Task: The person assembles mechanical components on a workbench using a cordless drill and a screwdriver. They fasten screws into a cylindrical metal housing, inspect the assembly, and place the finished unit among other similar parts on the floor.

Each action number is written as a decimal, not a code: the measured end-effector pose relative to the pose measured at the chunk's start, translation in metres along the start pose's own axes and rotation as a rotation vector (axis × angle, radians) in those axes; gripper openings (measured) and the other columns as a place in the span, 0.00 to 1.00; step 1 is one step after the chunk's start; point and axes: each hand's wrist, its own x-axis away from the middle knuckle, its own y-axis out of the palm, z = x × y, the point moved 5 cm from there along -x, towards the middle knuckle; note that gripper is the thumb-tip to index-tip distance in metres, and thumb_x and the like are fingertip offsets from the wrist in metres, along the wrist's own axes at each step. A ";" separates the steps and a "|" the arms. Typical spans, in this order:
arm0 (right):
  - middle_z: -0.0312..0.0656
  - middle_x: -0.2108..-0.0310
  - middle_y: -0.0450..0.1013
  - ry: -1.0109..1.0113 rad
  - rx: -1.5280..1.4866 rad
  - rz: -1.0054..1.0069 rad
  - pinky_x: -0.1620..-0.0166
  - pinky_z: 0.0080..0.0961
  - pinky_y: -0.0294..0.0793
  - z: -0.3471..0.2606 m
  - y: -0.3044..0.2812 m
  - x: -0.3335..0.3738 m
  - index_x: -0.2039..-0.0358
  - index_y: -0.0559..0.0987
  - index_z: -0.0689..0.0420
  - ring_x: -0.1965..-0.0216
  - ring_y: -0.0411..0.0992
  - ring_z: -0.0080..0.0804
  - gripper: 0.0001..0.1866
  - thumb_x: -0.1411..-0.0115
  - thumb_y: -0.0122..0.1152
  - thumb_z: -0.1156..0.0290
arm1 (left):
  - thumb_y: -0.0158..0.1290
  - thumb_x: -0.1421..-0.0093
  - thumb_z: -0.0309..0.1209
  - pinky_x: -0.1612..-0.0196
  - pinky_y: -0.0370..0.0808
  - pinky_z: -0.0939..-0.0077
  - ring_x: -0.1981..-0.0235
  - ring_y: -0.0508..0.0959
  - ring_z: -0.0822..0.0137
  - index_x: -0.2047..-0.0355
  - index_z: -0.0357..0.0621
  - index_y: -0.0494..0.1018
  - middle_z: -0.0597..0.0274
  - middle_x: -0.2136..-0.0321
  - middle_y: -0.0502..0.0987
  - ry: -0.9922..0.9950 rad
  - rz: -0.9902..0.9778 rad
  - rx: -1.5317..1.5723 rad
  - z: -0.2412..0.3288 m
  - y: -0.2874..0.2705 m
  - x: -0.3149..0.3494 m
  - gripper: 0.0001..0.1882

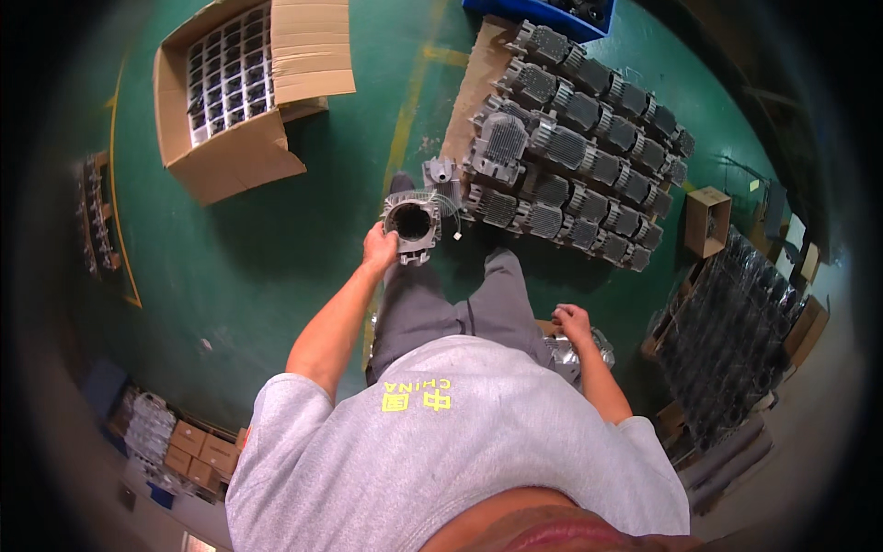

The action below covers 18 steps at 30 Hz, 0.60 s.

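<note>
My left hand [378,247] grips the near left edge of a grey metal motor housing [418,247], which has a wide round opening facing up and fins around it. Just beyond it stands another grey metal part [441,172]. Thin pale wires end in a small white connector [457,236] beside the housing. My right hand [572,322] hangs low by my right thigh, fingers loosely bent, with nothing visible in it. Under that hand are silvery metal parts [563,354], partly hidden by my forearm and shirt.
Rows of finned motor housings [561,143] lie on cardboard [471,87] ahead to the right. An open carton [230,166] holding dark parts in a white divider stands ahead to the left. A blue crate [589,29] is at the far edge. A plastic-wrapped stack [727,340] stands at right.
</note>
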 end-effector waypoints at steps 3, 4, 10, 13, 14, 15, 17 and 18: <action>0.39 0.60 0.81 0.074 -0.011 0.002 0.65 0.25 0.79 -0.005 0.045 0.015 0.49 0.80 0.60 0.62 0.80 0.28 0.17 0.36 0.62 0.67 | 0.52 0.38 0.30 0.72 0.81 0.66 0.73 0.83 0.63 0.46 0.40 0.74 0.53 0.65 0.82 0.016 0.019 0.024 0.005 -0.031 -0.036 0.19; 0.39 0.59 0.81 0.100 -0.018 -0.030 0.64 0.24 0.79 -0.009 0.057 0.018 0.48 0.80 0.60 0.62 0.80 0.28 0.17 0.35 0.61 0.67 | 0.51 0.38 0.30 0.71 0.80 0.66 0.74 0.83 0.62 0.47 0.40 0.74 0.53 0.65 0.82 0.009 0.025 0.011 -0.001 -0.039 -0.053 0.19; 0.40 0.59 0.81 0.170 -0.140 -0.072 0.65 0.22 0.79 -0.019 0.098 0.006 0.46 0.78 0.62 0.63 0.80 0.26 0.17 0.33 0.59 0.68 | 0.52 0.39 0.31 0.69 0.80 0.63 0.74 0.83 0.60 0.52 0.39 0.76 0.51 0.67 0.82 0.066 0.123 -0.056 -0.014 -0.066 -0.159 0.16; 0.40 0.58 0.80 0.215 -0.201 -0.065 0.65 0.20 0.79 -0.017 0.107 -0.004 0.45 0.77 0.62 0.63 0.79 0.25 0.18 0.32 0.57 0.69 | 0.52 0.39 0.30 0.74 0.79 0.66 0.76 0.82 0.63 0.48 0.40 0.75 0.52 0.68 0.82 -0.028 0.148 0.006 -0.004 -0.060 -0.202 0.18; 0.40 0.58 0.80 0.237 -0.214 -0.055 0.65 0.20 0.80 -0.011 0.109 -0.004 0.45 0.77 0.62 0.63 0.79 0.25 0.17 0.32 0.58 0.69 | 0.51 0.39 0.30 0.75 0.79 0.67 0.77 0.82 0.63 0.47 0.39 0.74 0.53 0.67 0.82 -0.047 0.148 0.023 0.000 -0.056 -0.216 0.20; 0.40 0.58 0.80 0.259 -0.228 -0.045 0.65 0.20 0.80 -0.004 0.112 -0.004 0.45 0.77 0.62 0.63 0.79 0.25 0.17 0.32 0.58 0.68 | 0.50 0.39 0.28 0.78 0.78 0.68 0.79 0.81 0.64 0.50 0.37 0.75 0.53 0.68 0.81 -0.031 0.164 0.083 0.006 -0.050 -0.230 0.18; 0.40 0.59 0.80 0.315 -0.236 -0.038 0.65 0.20 0.80 0.015 0.114 -0.004 0.47 0.78 0.60 0.62 0.79 0.24 0.16 0.32 0.58 0.68 | 0.50 0.40 0.27 0.81 0.77 0.69 0.81 0.80 0.66 0.55 0.34 0.75 0.52 0.69 0.81 -0.089 0.190 0.103 0.009 -0.036 -0.258 0.14; 0.39 0.59 0.80 0.336 -0.237 -0.030 0.65 0.20 0.80 0.025 0.114 -0.003 0.48 0.79 0.60 0.63 0.79 0.24 0.15 0.32 0.58 0.68 | 0.50 0.38 0.27 0.81 0.78 0.72 0.80 0.80 0.67 0.56 0.36 0.75 0.54 0.69 0.81 -0.127 0.181 0.096 0.009 -0.029 -0.273 0.12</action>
